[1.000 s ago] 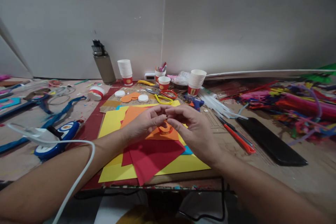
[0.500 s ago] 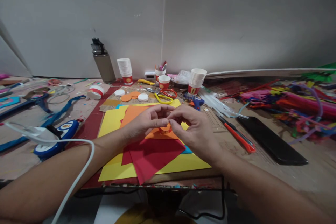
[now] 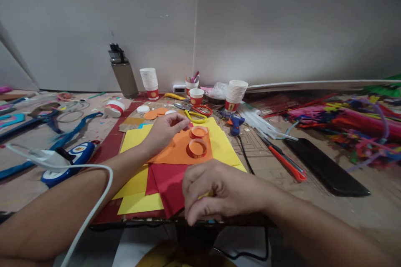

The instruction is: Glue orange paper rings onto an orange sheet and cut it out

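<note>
My left hand hovers over the upper left of the orange paper, thumb and fingertips pinched together; whatever they may hold is too small to make out. Close to its fingertips, two short red-rimmed paper rings, like cut cup pieces, stand on the orange sheet, one behind the other. My right hand is nearer the table's front edge, above the red paper. Its fingers are curled in against the thumb, and anything inside them is hidden. Yellow sheets lie beneath the other papers.
Behind the papers are yellow-handled scissors, orange paper discs and stacked paper cups. A blue glue gun, an orange cutter and a black phone lie right. A white cable crosses above my left forearm.
My hands have come apart. The right hand moved down toward the table's front edge, the left moved slightly up and left. Both rings and the glue gun now show fully.
</note>
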Motion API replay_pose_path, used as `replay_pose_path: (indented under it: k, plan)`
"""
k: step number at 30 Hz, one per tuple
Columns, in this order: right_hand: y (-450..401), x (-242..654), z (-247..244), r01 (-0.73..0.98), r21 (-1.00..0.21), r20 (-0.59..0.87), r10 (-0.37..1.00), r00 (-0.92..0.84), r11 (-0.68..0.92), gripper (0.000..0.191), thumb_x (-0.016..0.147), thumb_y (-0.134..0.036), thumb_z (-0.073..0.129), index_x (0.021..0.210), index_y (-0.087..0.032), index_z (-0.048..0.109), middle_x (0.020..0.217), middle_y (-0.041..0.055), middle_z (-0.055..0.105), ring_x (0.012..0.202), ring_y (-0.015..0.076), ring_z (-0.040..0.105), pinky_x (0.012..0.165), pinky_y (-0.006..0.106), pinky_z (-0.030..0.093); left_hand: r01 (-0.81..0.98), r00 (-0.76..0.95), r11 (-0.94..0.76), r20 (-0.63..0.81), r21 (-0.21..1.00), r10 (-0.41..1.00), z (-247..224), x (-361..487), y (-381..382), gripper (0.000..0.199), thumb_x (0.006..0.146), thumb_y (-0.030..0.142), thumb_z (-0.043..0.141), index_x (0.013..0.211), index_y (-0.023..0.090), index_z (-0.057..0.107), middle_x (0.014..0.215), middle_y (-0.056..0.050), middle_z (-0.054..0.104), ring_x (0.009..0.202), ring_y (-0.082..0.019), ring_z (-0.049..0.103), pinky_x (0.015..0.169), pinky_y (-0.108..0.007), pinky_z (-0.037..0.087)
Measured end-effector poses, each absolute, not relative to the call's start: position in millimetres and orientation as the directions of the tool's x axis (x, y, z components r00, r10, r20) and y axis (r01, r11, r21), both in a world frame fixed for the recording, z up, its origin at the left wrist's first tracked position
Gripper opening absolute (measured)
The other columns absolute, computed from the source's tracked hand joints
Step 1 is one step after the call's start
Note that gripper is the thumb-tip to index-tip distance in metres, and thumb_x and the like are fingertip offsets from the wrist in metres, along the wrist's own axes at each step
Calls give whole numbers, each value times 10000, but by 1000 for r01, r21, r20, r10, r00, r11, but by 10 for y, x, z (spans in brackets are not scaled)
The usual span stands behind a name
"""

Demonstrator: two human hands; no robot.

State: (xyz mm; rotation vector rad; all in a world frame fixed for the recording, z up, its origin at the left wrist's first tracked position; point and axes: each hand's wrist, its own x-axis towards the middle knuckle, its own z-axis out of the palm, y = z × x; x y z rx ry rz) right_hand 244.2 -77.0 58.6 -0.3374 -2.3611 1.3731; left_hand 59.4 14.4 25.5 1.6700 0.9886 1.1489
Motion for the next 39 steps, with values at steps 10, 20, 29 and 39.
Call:
replay_pose_path:
  k: [10, 20, 29, 39]
  plan:
    - [-746, 2447, 535, 174, -771, 223, 516, -827, 612, 112, 861, -242, 667, 858, -145, 723, 904, 49, 654, 857, 121, 605, 813, 229, 468, 812, 426, -502, 286, 297, 858, 19, 387, 444, 393, 875, 324, 574, 1216, 134, 617, 1257, -134, 637, 1176, -273, 566, 1026, -397, 407]
    - [-371, 2691, 476, 638, -664, 276, 921, -274, 389, 165, 891, -267, 549, 884, -191, 695, 826, 12, 709, 699, 134, 597, 612, 239, 413, 780, 606, -620, 147, 83, 782, 48, 340, 504, 395, 881, 456, 552, 1083, 137, 667, 1228, -151, 632, 1172, -301, 550, 996, -405, 403]
    - [-306, 2728, 475, 754, -576, 259, 946, -198, 315, 165, 870, -269, 546, 852, -185, 686, 816, 22, 712, 687, 141, 598, 597, 243, 395, 831, 440, -450, 108, 328, 892, 137, 345, 537, 287, 709, 454, 713, 743, 181, 632, 903, -65, 660, 883, -227, 600, 759, -314, 440]
    - [-200, 2855, 513, 770, -587, 299, 951, -80, 250, 210, 864, -328, 543, 883, -186, 697, 808, 25, 719, 691, 153, 606, 610, 257, 408, 758, 317, -233, -31, 609, 948, 354, 206, 520, 265, 722, 414, 663, 666, 199, 520, 607, 25, 548, 575, -127, 499, 514, -247, 323]
